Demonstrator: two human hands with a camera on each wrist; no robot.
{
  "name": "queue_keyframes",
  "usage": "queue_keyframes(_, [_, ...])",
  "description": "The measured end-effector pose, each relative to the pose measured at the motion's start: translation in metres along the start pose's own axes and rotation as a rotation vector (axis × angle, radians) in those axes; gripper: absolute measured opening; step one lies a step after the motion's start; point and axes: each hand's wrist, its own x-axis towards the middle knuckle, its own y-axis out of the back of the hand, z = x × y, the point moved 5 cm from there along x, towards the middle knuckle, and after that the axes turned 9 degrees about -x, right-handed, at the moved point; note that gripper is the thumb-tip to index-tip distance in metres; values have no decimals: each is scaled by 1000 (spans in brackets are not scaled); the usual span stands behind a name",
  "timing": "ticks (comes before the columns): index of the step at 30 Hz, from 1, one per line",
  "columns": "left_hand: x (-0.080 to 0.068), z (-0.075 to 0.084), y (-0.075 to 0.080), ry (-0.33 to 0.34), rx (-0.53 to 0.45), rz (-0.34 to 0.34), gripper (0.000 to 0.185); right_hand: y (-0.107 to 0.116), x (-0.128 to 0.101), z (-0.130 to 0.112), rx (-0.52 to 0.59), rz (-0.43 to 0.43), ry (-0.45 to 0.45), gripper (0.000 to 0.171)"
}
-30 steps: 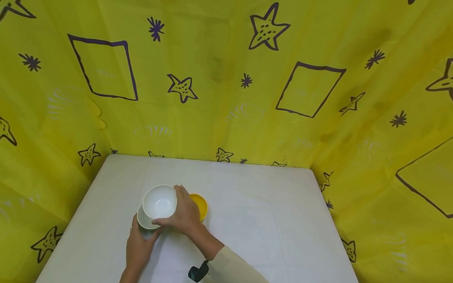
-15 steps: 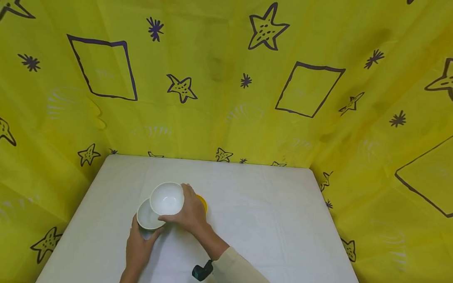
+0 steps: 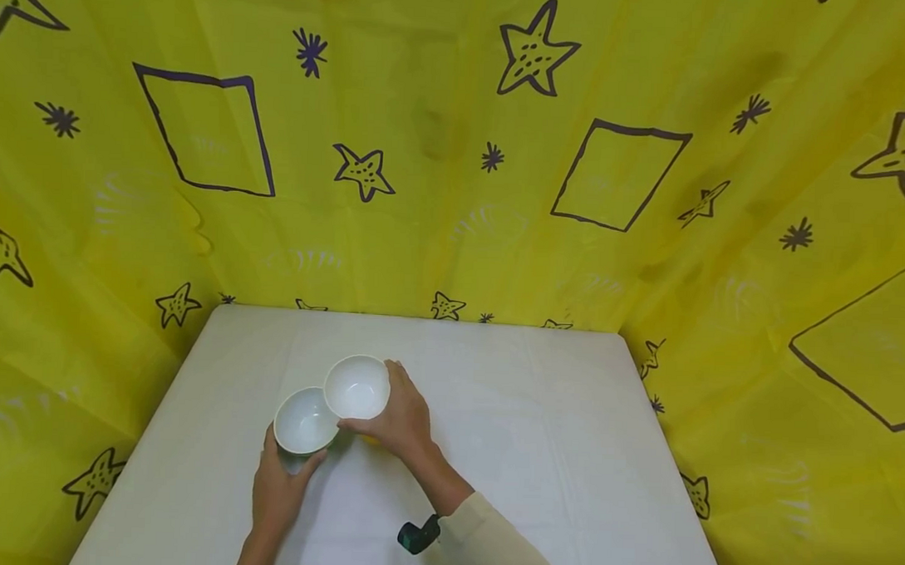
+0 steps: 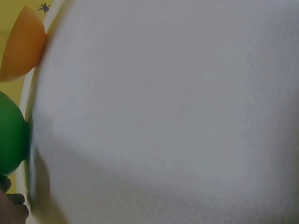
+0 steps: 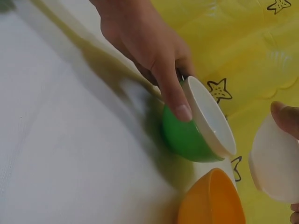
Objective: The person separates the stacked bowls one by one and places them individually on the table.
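My left hand (image 3: 279,488) grips the near rim and side of a green bowl (image 5: 187,137) with a white inside (image 3: 305,423). The right wrist view shows its thumb on the outer wall. That bowl is at or close to the tabletop; I cannot tell if it touches. My right hand (image 3: 403,414) holds a white bowl (image 3: 356,385), thumb near the rim, raised up and to the right of the green one. Beneath the right hand an orange bowl (image 5: 210,198) stands on the table, mostly hidden in the head view. The left wrist view shows the orange bowl (image 4: 23,46) beyond the green one.
A table with a white cover (image 3: 551,452) extends to the right of the hands. Yellow cloth (image 3: 424,232) printed with starfish hangs along its back and both sides. A dark wrist camera (image 3: 419,535) hangs below the right sleeve (image 3: 492,537).
My right hand has carried the white bowl right and away from me, off the green bowl, now covering most of the orange bowl. The left hand and green bowl stay nearly still.
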Motion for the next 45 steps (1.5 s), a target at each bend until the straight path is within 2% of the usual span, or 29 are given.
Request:
queue_keyframes(9, [-4,1,2,20,7,-1,104,6,-8,10,10,43,-10,114])
queue_keyframes(19, [-3,-2,2,39,16,4,104,14,-14,32,48,25,-92,114])
queue_keyframes(27, [0,-3,-1,21,-8,-9,103,20,-22,55,70,43,-159,111])
queue_keyframes(45, [3,-5,-1,28,-8,-22,106,37,-36,99,74,167,-245,103])
